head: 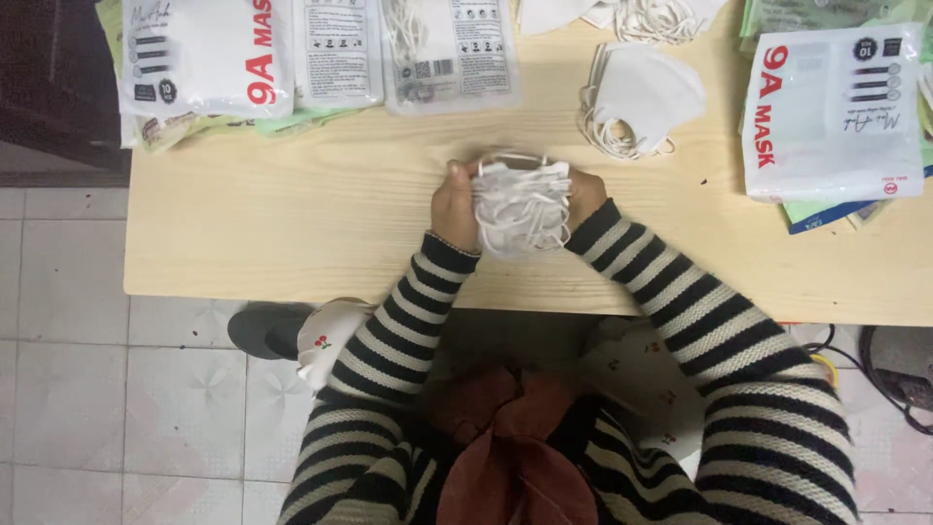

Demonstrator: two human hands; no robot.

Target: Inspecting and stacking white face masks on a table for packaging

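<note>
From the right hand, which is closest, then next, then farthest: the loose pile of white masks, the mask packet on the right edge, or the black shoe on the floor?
Measured from the right hand in the head view:
1. Loose pile of white masks, just above it on the table.
2. Mask packet, far right of the table.
3. Black shoe, down on the floor to the left.

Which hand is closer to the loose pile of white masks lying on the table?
The right hand. It grips the held stack of masks just below-left of the loose pile of masks; the left hand is on the stack's far side.
</note>
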